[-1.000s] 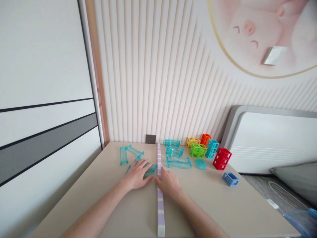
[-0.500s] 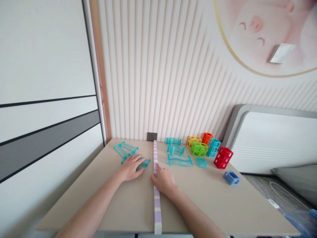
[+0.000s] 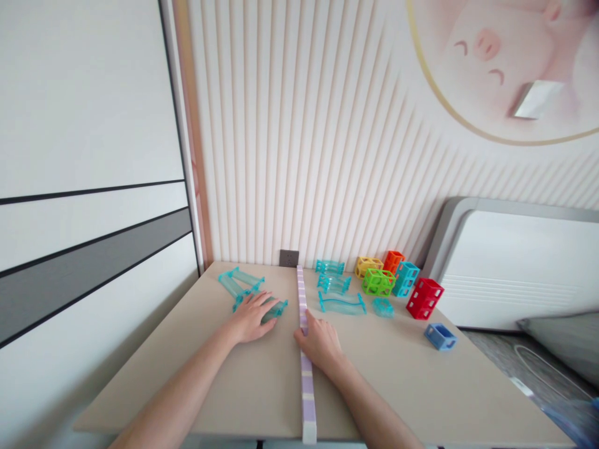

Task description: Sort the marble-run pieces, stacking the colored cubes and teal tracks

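A long, narrow bar with purple and white bands (image 3: pixel 307 386) lies from the table's front edge to the wall. My right hand (image 3: pixel 321 340) is closed on it at mid-length, thumb on the left side and index finger along the top. To the left, my left hand (image 3: pixel 253 318) rests flat with fingers spread over a translucent teal track-like piece (image 3: pixel 279 308), hiding part of it. Behind that hand lie more teal pieces (image 3: pixel 230 285), touching one another at angles.
Right of the bar lie several teal pieces (image 3: pixel 342 304) and a small teal ring (image 3: pixel 383 307). Farther right stand openwork blocks: yellow (image 3: pixel 368 267), green (image 3: pixel 378 282), orange (image 3: pixel 393 261), teal (image 3: pixel 405 279), red (image 3: pixel 424 299) and blue (image 3: pixel 440 337). A socket (image 3: pixel 289 258) sits on the wall.
The banded bar has shifted a little to the right across the table, with my right hand on it. My left hand stays on the teal piece. The camera view has moved slightly.
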The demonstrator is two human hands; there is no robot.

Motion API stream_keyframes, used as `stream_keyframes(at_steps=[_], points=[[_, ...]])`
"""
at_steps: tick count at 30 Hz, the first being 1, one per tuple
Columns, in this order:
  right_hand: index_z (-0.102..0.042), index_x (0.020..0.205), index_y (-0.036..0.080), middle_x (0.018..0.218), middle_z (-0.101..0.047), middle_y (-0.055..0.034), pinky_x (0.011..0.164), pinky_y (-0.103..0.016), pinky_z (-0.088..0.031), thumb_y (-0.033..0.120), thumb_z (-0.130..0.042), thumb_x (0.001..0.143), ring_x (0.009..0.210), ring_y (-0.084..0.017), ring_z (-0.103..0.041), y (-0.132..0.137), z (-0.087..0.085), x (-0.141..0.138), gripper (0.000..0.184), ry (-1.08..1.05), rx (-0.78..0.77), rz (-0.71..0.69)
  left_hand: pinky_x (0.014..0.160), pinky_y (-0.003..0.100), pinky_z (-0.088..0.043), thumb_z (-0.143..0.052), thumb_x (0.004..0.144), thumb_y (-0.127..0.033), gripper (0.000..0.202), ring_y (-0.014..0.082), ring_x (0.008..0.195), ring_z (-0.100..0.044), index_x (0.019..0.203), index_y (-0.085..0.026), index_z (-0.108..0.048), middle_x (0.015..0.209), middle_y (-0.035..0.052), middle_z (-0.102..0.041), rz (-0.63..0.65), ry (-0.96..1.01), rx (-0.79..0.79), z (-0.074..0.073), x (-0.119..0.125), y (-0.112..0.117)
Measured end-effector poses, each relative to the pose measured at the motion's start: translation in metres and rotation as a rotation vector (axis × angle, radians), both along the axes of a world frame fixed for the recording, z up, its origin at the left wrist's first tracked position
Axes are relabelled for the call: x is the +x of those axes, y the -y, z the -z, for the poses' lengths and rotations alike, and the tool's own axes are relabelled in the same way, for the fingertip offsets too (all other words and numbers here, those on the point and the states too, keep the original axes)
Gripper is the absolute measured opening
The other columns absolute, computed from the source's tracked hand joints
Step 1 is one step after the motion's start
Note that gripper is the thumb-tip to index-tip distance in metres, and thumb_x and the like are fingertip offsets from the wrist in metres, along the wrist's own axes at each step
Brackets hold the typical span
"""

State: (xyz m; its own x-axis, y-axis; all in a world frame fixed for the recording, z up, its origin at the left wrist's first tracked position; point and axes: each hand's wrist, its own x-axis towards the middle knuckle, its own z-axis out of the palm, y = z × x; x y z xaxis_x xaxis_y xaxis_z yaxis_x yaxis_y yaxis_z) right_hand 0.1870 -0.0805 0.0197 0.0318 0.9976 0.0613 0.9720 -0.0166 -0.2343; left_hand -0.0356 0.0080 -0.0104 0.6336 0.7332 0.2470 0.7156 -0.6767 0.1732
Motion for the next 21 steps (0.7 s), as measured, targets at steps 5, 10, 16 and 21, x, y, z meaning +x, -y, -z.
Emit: stream_keyframes(at_steps=[5,10,16,21], points=[[-0.058,0.127,0.014,0.098,-0.075,-0.0181,0.076,-0.038,-0.049,0.03,-0.048,0.085,0.092,-0.032,-0.072,-0.0009,-0.0005,0.003,0.045,-0.006,-0.005,0.019,0.117,0.051,-0.027,-0.044,0.095,-0.05,0.054,0.0274,0.143,-0.035,0.146,-0.032,-0.043,0.153,0.0062,-0.044,-0.011,-0.014,-0.01,-0.0005,0.0013,0.0017],[-0.057,0.128,0.014,0.101,-0.075,-0.0178,0.077,-0.038,-0.049,0.031,-0.048,0.086,0.095,-0.033,-0.071,-0.0046,-0.0032,0.0039,0.046,-0.017,-0.016,0.025,0.117,0.052,-0.026,-0.044,0.095,-0.051,0.054,0.0283,0.143,-0.035,0.146,-0.032,-0.043,0.153,0.006,-0.044,-0.014,-0.011,-0.009,0.0001,0.0024,0.0018],[-0.055,0.131,0.013,0.102,-0.075,-0.0184,0.077,-0.038,-0.049,0.032,-0.047,0.086,0.096,-0.032,-0.071,-0.0049,-0.0047,0.006,0.05,-0.013,-0.025,0.003,0.117,0.052,-0.026,-0.044,0.095,-0.05,0.054,0.0289,0.143,-0.035,0.146,-0.032,-0.043,0.153,0.0061,-0.043,-0.008,-0.023,-0.008,0.0008,0.0018,0.0004],[-0.053,0.136,0.013,0.103,-0.075,-0.0182,0.078,-0.037,-0.049,0.032,-0.048,0.087,0.096,-0.031,-0.071,-0.0044,-0.0033,0.0058,0.053,-0.002,-0.031,0.004,0.117,0.052,-0.026,-0.045,0.095,-0.051,0.054,0.0294,0.143,-0.036,0.146,-0.031,-0.044,0.153,0.0064,-0.044,-0.001,-0.005,-0.001,0.0009,0.0012,0.0009]])
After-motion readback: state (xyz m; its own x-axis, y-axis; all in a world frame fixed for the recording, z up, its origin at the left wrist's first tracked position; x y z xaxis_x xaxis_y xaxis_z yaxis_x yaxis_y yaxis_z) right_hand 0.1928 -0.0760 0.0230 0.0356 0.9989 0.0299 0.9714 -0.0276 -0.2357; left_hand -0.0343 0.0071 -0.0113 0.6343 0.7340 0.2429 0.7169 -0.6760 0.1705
